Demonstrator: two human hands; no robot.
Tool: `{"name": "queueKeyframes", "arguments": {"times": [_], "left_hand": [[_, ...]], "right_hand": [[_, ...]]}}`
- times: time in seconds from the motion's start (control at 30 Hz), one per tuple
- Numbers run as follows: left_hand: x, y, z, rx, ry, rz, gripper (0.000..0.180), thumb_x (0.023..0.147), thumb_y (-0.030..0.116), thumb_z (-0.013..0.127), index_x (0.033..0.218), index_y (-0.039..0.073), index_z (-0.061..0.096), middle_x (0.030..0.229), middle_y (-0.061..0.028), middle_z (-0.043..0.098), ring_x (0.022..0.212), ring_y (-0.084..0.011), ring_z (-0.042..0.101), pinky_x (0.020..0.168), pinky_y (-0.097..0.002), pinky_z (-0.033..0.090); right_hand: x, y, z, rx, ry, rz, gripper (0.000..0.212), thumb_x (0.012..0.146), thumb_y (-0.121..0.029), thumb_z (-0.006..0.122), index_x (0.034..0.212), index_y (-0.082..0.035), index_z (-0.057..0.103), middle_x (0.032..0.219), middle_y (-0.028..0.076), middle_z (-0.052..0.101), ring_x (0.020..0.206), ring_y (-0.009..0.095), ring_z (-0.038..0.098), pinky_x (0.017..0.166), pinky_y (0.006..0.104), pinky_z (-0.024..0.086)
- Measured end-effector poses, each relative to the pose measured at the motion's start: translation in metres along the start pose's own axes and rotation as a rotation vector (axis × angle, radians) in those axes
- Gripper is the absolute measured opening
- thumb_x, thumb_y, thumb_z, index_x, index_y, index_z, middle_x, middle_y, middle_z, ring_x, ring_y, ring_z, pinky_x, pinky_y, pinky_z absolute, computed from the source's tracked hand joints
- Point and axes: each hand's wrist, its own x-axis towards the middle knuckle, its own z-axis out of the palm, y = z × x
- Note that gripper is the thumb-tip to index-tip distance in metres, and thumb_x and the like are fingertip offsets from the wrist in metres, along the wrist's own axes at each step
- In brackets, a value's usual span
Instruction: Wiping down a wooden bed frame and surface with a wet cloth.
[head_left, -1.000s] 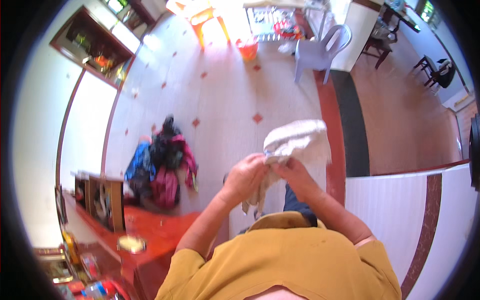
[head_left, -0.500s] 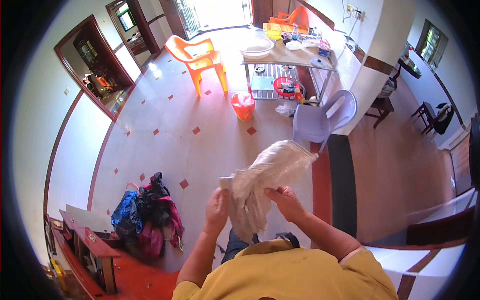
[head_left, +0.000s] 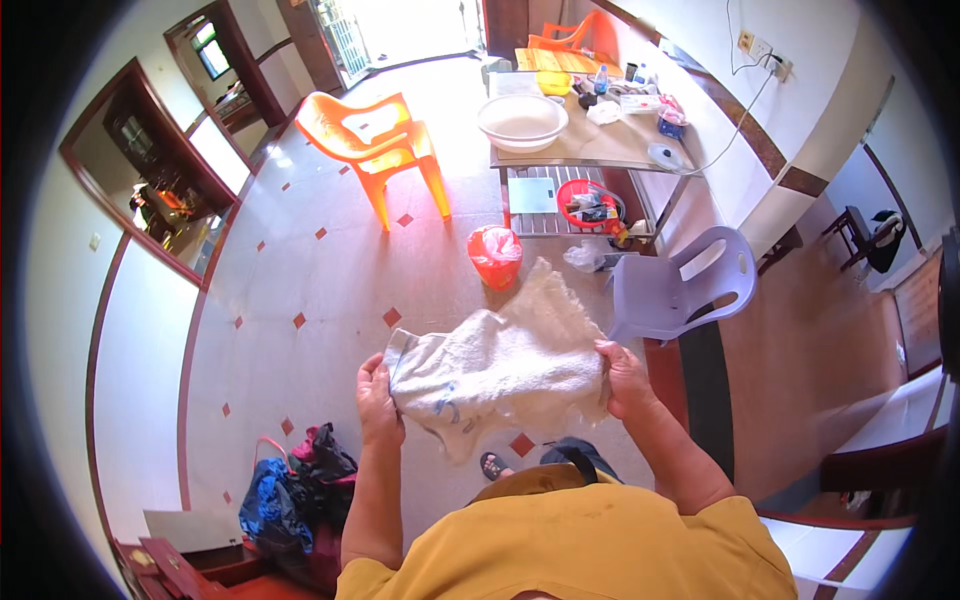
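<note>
A worn, off-white towel (head_left: 500,365) with faint blue marks and frayed edges is stretched out in front of my body. Its left end is gripped by my left hand (head_left: 379,402), thumb on top. My right hand (head_left: 627,378) pinches the opposite edge. Between the two hands the cloth hangs slack, one corner pointing away from me toward the red bin. The fingers under the cloth are partly hidden.
Ahead stand a red lined bin (head_left: 495,258), an orange chair (head_left: 385,150) and a lavender chair (head_left: 680,285). A table (head_left: 590,145) carries a white basin (head_left: 522,122) and small items. Dark and blue clothes (head_left: 300,495) are heaped at lower left.
The towel has gone from bunched up to spread wide. My hands have moved apart, the left one leftward and the right one rightward. The view has shifted forward toward the table.
</note>
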Motion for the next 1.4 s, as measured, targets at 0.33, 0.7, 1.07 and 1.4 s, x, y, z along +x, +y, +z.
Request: {"name": "queueKeyframes", "arguments": {"times": [0.33, 0.7, 1.07, 1.4], "left_hand": [[0.171, 0.026, 0.118, 0.31, -0.546, -0.168, 0.072, 0.072, 0.017, 0.07, 0.131, 0.004, 0.031, 0.119, -0.0107, 0.041, 0.111, -0.0202, 0.043, 0.097, -0.0318, 0.033], [0.377, 0.001, 0.204, 1.359, -0.553, 0.46, 0.033, 0.071, 0.017, 0.07, 0.095, 0.0, 0.055, 0.089, -0.0172, 0.05, 0.086, -0.0301, 0.05, 0.076, -0.0352, 0.042], [0.634, -0.013, 0.411, 0.524, -0.462, 0.393, 0.02, 0.082, 0.018, 0.06, 0.093, 0.003, 0.056, 0.082, -0.0012, 0.054, 0.076, -0.0089, 0.049, 0.069, -0.0236, 0.041], [0.771, -0.157, 0.446, 1.214, -0.442, 0.376, 0.065, 0.069, 0.032, 0.068, 0.121, 0.003, 0.043, 0.116, -0.022, 0.044, 0.11, -0.0339, 0.043, 0.094, -0.0383, 0.035]], "right_hand": [[0.162, -0.102, 0.021, -0.471, -0.263, -0.197, 0.044, 0.079, -0.012, 0.064, 0.119, -0.003, 0.048, 0.102, 0.009, 0.057, 0.089, 0.014, 0.056, 0.083, 0.0262, 0.043], [0.374, -0.218, 0.079, -1.262, -0.003, -1.105, 0.02, 0.074, -0.016, 0.067, 0.084, -0.001, 0.059, 0.081, 0.011, 0.057, 0.079, 0.025, 0.056, 0.072, 0.0313, 0.043], [0.571, -0.285, 0.125, -0.533, 0.365, -0.946, 0.026, 0.084, -0.027, 0.061, 0.089, -0.002, 0.055, 0.072, -0.003, 0.052, 0.064, 0.003, 0.043, 0.056, 0.0202, 0.038], [0.739, -0.265, 0.08, -1.078, 0.716, -0.596, 0.045, 0.076, -0.024, 0.062, 0.112, -0.003, 0.045, 0.098, 0.021, 0.058, 0.09, 0.034, 0.057, 0.077, 0.04, 0.045]]}}
